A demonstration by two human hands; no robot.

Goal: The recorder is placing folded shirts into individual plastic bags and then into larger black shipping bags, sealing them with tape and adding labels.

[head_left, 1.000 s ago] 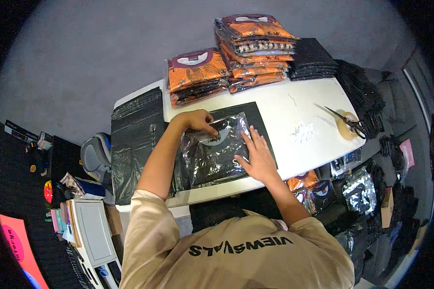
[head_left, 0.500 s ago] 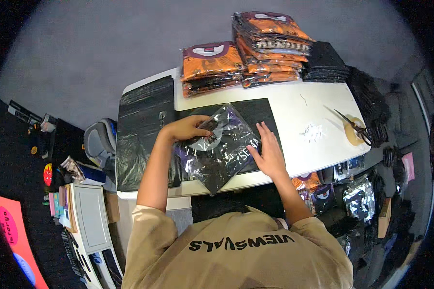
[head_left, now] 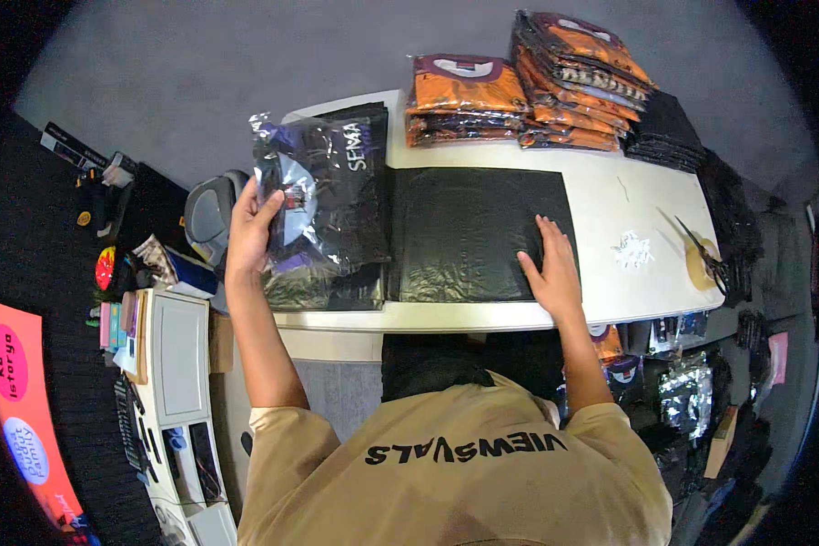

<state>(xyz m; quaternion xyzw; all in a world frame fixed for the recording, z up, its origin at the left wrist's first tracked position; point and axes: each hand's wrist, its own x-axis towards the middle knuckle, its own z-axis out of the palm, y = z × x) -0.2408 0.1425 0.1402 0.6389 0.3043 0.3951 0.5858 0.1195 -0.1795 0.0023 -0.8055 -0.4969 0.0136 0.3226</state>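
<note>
My left hand [head_left: 253, 227] grips a folded black shirt in a clear plastic bag [head_left: 337, 209] by its left edge, thumb on top. The shirt has purple parts and a light grey round collar area, and the package lies over or just above a pile of black plastic mailing bags [head_left: 332, 293], hiding most of it. My right hand [head_left: 557, 271] rests with fingers stretched on the right edge of a flat black plastic mailing bag [head_left: 469, 238] in the middle of the table. Nothing is held in that hand.
Bagged orange shirts stand in a lower stack [head_left: 464, 96] and a taller stack [head_left: 578, 82] at the back. Dark folded packages [head_left: 664, 136] sit beside them. Scissors [head_left: 701, 244], a tape roll [head_left: 701, 273] and white scraps [head_left: 632, 249] lie on the white table [head_left: 610, 205]. A white cabinet [head_left: 180, 355] stands left.
My left hand has carried the bagged shirt left from the middle mailing bag to the left pile, turning it. My right hand has come off the shirt package. The view has shifted.
</note>
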